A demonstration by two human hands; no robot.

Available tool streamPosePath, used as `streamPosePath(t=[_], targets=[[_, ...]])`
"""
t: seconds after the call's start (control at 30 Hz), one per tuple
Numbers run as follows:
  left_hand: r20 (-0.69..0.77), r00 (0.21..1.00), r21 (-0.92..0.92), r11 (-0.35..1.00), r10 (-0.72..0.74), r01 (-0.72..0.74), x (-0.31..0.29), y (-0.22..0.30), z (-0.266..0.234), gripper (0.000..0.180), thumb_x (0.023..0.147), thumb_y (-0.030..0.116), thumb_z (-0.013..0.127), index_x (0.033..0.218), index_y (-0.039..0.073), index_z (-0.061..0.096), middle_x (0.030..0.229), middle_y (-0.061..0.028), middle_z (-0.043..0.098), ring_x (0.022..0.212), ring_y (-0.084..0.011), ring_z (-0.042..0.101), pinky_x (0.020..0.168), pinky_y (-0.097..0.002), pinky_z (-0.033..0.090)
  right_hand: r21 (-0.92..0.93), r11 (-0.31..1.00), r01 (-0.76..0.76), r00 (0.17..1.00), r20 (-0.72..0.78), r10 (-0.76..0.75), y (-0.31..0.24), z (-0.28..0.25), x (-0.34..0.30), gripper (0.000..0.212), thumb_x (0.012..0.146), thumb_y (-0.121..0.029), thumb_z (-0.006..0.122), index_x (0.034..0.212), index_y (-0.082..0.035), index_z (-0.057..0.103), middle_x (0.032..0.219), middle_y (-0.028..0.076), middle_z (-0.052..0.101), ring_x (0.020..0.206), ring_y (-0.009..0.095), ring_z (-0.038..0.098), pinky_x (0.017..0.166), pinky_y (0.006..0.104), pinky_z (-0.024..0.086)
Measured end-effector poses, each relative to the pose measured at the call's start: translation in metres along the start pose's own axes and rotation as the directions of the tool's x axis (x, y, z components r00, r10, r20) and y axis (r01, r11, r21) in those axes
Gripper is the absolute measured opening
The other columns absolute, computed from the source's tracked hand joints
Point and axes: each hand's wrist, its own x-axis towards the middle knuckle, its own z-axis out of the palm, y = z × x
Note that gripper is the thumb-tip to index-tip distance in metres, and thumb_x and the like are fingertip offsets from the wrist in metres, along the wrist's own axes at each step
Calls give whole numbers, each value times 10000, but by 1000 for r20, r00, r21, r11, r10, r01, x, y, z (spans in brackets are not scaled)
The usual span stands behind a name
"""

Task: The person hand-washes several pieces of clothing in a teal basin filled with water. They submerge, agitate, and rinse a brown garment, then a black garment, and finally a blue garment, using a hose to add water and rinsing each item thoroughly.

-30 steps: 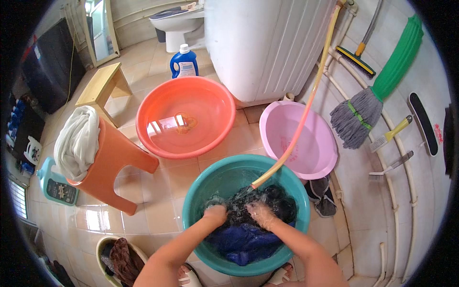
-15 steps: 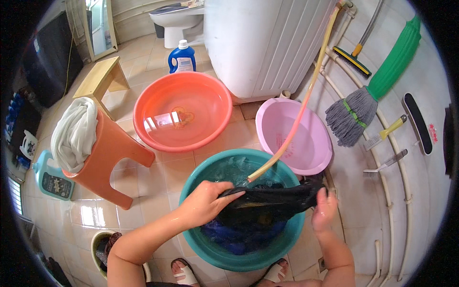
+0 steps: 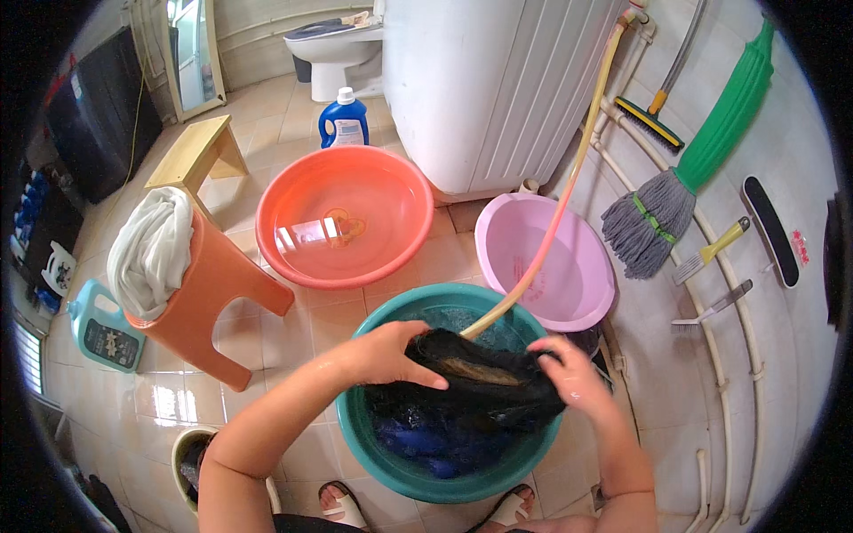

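- Black and soaked, the dark garment (image 3: pixel 484 382) sits bunched between both hands just above the teal basin (image 3: pixel 373 444); its lower folds trail into the water, where a blue cloth (image 3: pixel 426 440) lies submerged
- The left hand (image 3: pixel 391 351) is clamped on the garment's left end, fingers curled over the top; the right hand (image 3: pixel 569 373) is closed around the right end, pressing inward
- A yellow-pink hose (image 3: pixel 555 222) runs down from the wall and ends at the basin's far rim, just behind the garment
- The step in hand looks like hand-washing, a gathering or rubbing of the wet cloth; a next move would call for a firm grip at both ends and keeping the drip over the basin
- Nearby on the tiled floor: an orange basin (image 3: pixel 346 218) holding water, an empty pink basin (image 3: pixel 546 262), an orange stool (image 3: pixel 213 293) carrying a white cloth (image 3: pixel 151 253)
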Motion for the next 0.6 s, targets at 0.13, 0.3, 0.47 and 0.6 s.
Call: streamPosePath(t=[0.13, 0.3, 0.47, 0.6], targets=[[-110, 977, -221, 963, -182, 155, 16, -80, 55, 678, 662, 252, 779, 1214, 21, 461, 1100, -154, 551, 996, -268, 545, 887, -344, 424, -267, 932, -244, 951, 122, 284, 41, 62, -2, 363, 858, -259, 515, 1186, -104, 519, 1231, 158, 476, 1070, 305, 514, 909, 367, 408], [-108, 991, 550, 826, -76, 124, 5, -130, 126, 769, 686, 504, 672, 1318, 170, 389, 1336, -179, 351, 1258, -358, 306, 971, -614, 243, -602, 779, 173, 972, 230, -37, 59, 134, -7, 636, 782, -499, 577, 1327, -228, 391, 1410, 193, 204, 1216, 500, 263, 950, 634, 220], [58, 984, 643, 760, -170, 94, 53, -150, 138, 920, 612, 649, 651, 1359, 218, 331, 1368, -186, 327, 1238, -409, 328, 959, -568, 319, -624, 762, 173, 962, 275, 7, 102, 170, 24, 627, 780, -479, 579, 1337, -272, 379, 1425, 156, 203, 1144, 436, 381, 900, 594, 321], [102, 948, 419, 877, -303, 235, 98, -196, 145, 817, 610, 639, 660, 1210, 105, 514, 1125, -202, 558, 1069, -369, 513, 891, -491, 408, -665, 744, 62, 929, 311, 201, 113, 184, 58, 547, 839, -377, 531, 1342, -232, 373, 1323, 152, 334, 970, 338, 494, 799, 486, 428]])
